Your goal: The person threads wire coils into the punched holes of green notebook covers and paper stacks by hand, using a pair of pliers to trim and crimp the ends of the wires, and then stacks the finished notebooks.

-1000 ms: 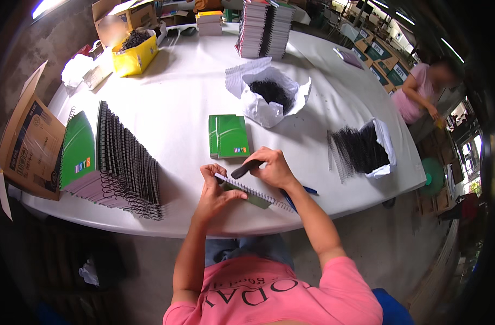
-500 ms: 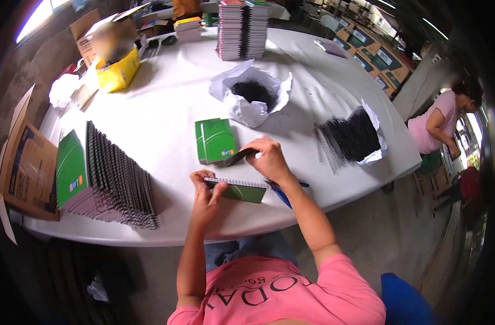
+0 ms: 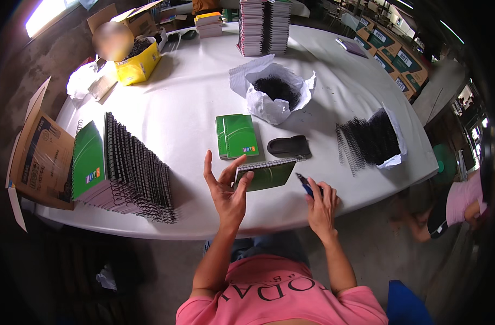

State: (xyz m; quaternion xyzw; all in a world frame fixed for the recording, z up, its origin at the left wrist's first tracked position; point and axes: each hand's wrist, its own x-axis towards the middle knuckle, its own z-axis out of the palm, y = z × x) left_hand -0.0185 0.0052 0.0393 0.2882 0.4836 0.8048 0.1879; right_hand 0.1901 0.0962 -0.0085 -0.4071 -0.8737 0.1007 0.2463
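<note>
My left hand (image 3: 228, 197) grips a small green notebook (image 3: 268, 177) at its left end, thumb in front, index finger raised. A spiral wire runs along the notebook's upper edge. In my right hand (image 3: 324, 208) is a pair of blue-handled pliers (image 3: 307, 185), its dark tip near the notebook's right end but apart from it. Just beyond the notebook lies a black, elongated, curved object (image 3: 288, 146) with a hollow in it; its kind is unclear. Beside that, a few small green notebooks (image 3: 239, 135) lie stacked.
Left stands a long row of green spiral notebooks (image 3: 136, 168) beside a cardboard box (image 3: 44, 157). Black wire coils fill a white paper wrapping (image 3: 258, 105); more coils (image 3: 369, 138) lie right. Tall notebook stacks (image 3: 263, 30) and a yellow container (image 3: 138, 65) stand farther back. Another person (image 3: 458, 206) bends at right.
My right hand has put the black curved object on the table and taken up the pliers. My left hand still holds the notebook. The person at right has bent down.
</note>
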